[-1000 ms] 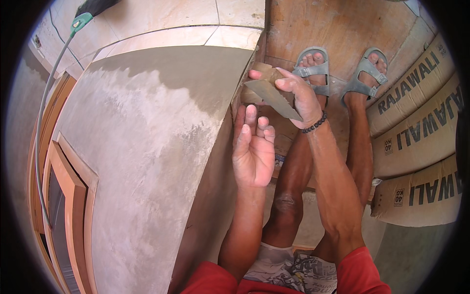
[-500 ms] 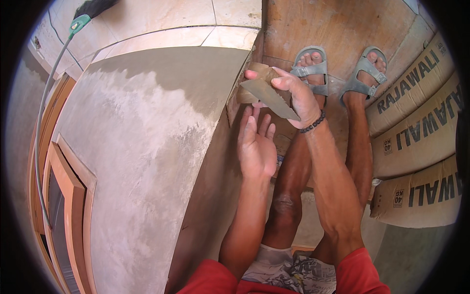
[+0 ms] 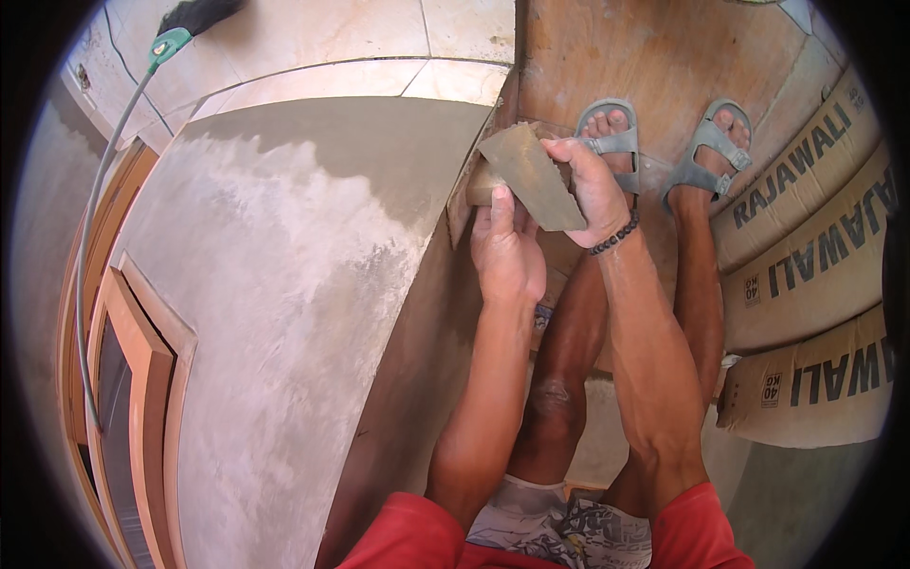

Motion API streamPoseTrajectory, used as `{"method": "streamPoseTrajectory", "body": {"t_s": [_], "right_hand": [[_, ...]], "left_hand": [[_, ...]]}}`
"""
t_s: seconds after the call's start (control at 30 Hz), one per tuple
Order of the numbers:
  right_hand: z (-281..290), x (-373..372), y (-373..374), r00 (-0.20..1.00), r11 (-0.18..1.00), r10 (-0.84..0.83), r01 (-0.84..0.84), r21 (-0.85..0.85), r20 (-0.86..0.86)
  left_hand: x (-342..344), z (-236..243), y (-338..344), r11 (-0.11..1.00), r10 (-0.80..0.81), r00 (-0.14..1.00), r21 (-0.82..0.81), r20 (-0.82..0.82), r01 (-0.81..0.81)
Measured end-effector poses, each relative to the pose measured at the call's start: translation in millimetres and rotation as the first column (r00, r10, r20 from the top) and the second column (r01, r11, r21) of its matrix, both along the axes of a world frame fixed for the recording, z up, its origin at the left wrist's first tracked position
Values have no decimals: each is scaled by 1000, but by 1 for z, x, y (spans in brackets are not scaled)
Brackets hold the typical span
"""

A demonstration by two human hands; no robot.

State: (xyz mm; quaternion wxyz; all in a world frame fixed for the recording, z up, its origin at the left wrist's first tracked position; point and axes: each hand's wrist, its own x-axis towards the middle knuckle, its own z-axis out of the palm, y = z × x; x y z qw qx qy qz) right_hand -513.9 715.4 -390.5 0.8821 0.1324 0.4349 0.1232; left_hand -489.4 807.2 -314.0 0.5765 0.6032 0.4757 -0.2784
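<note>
Far left of the left grip: wooden frame [image 3: 150,379], orange-brown, bent by the lens. Broom [image 3: 169,45] with grey handle, green collar and black bristles; its bristle end lies up and left of both grips, on cream tiles [image 3: 327,38].

Immediately left of the left grip: grey plastered surface [image 3: 275,275], pale and blotchy over most of its area, with a darker band along the upper edge by the tiles.

Left grip [image 3: 509,251]: thumb up against a tan block [image 3: 481,186], other fingers partly hidden; cannot tell whether it is closed on the block. Block sits just above and left of this grip, partly beneath a tapered grey-brown slab [image 3: 533,178].

Slab: above the left grip, narrow end toward the right wrist. Right grip [image 3: 597,194] is closed on its right side, thumb on top, fingers mostly hidden. Black bead bracelet [image 3: 616,235] at that wrist.

Below and between the grips: patterned shorts [image 3: 559,531]. Just above and right of the right grip: two grey sandals [image 3: 709,152], worn, on brown floor [image 3: 626,57]. Farther right: three printed brown sacks [image 3: 806,275] in a row.
</note>
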Motion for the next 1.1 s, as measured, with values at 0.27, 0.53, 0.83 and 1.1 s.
{"method": "streamPoseTrajectory", "body": {"t_s": [0.27,0.53,0.83,1.1], "right_hand": [[5,7,4,994,997,-70,67,45,79],[6,11,-1,997,997,-33,28,71,75],[-3,-23,-57,995,994,60,-52,-100,82],[54,-59,-135,998,965,32,-14,-261,63]], "left_hand": [[0,-10,-7,992,-52,994,121,97,40],[0,-13,-21,982,-56,977,189,204,17],[2,-15,-27,946,-28,997,324,74,3],[7,-20,-20,955,157,981,236,111,-180]]}}
